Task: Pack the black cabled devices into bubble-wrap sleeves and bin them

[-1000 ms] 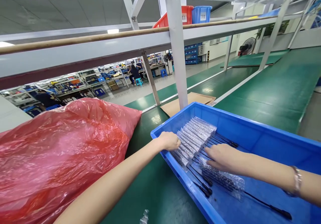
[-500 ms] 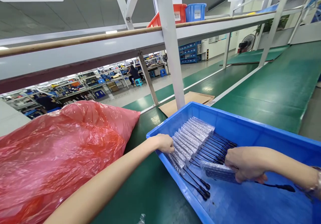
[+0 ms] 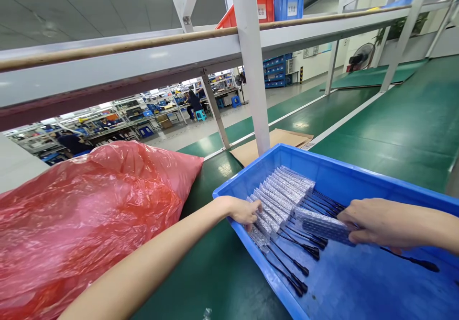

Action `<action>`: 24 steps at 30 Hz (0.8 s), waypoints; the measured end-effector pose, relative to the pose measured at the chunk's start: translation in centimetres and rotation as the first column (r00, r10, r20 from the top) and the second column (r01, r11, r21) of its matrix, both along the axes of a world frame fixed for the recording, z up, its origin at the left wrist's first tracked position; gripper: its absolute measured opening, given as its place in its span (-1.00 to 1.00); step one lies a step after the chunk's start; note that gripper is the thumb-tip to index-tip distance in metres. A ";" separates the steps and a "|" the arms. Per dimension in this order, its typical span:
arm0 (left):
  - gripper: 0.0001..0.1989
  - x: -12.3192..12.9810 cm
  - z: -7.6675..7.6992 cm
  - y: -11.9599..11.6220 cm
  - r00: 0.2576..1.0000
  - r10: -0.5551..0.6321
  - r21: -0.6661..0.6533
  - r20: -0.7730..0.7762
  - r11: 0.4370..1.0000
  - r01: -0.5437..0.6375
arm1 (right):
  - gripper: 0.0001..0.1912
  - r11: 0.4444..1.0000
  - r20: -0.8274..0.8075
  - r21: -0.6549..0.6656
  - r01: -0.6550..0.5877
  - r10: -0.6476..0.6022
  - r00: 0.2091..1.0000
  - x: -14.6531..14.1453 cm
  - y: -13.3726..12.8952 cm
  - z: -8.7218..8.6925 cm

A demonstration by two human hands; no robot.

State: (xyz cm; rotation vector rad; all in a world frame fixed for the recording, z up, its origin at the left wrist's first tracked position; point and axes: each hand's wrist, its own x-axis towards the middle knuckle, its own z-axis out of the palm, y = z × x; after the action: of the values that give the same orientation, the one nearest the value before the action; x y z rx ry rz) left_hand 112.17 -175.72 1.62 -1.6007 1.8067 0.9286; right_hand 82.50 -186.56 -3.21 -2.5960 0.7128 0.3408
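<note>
A blue bin (image 3: 358, 174) holds a row of bubble-wrapped packets (image 3: 283, 191) standing side by side along its left part, with black cables and connectors (image 3: 301, 265) trailing from them. My right hand (image 3: 373, 222) is closed on the end of one bubble-wrapped packet (image 3: 324, 224), held tilted above the cables; a black cable with a connector (image 3: 416, 260) extends to the right beneath that hand. At the left end of the row, my left hand (image 3: 245, 211) touches the nearest packets with its fingers bent and slightly apart. Whether it grips one of them is unclear.
A large red plastic bag (image 3: 89, 215) lies left of the bin on the green surface (image 3: 215, 267). Behind the bin are cardboard sheets (image 3: 276, 143) and a white post (image 3: 253, 71). People sit at distant benches.
My right hand has lifted its packet slightly and brought it nearer the row. The fingers of my left hand have spread a little over the near packets. The view has shifted slightly.
</note>
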 end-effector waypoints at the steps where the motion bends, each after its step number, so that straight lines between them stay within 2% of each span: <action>1: -0.34 0.0 0.0 0.0 1.000 -0.005 0.004 0.008 1.000 0.005 | -0.88 1.000 -0.011 0.000 0.009 -0.009 1.000 -0.2 -0.2 -0.1; 3: -0.28 -0.1 -0.1 -0.1 0.999 -0.034 0.008 0.038 0.999 0.033 | -0.88 0.999 -0.037 -0.003 0.034 -0.034 0.999 -0.4 -0.5 0.0; 6: -0.42 -0.3 -0.6 -0.2 0.989 -0.110 -0.037 0.097 0.993 0.114 | -0.84 0.998 -0.008 -0.021 0.058 -0.058 0.998 -0.8 -0.6 0.5; 8: -0.54 -0.4 -0.8 -0.1 0.978 -0.160 -0.115 0.131 0.978 0.176 | -0.83 0.997 0.007 -0.015 0.072 -0.072 0.997 -0.9 -0.6 1.0; 12: -0.64 -0.7 -1.1 0.1 0.957 -0.234 -0.261 0.172 0.926 0.273 | -0.81 0.994 0.006 0.022 0.106 -0.106 0.994 -1.1 -0.7 1.7; 17: -0.74 -0.9 -1.3 -0.3 0.941 -0.278 -0.257 0.193 0.911 0.322 | -0.74 0.996 0.063 0.002 0.088 -0.088 0.994 -1.3 -0.9 1.9; 20: -0.67 -1.2 -1.5 -0.8 0.947 -0.231 -0.288 0.225 0.912 0.291 | -0.72 0.996 0.088 0.000 0.087 -0.086 0.992 -1.6 -0.9 2.0; 24: -0.41 -1.7 -2.2 -1.9 0.953 -0.151 -0.350 0.261 0.906 0.240 | -0.69 0.995 0.096 0.019 0.094 -0.096 0.991 -1.9 -1.2 2.2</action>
State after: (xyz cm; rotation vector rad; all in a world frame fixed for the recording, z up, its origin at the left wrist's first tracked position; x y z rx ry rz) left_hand 110.45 -177.61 -0.61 -1.6272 2.0179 0.2961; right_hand 80.65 -187.72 -1.03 -2.5353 0.7935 0.1883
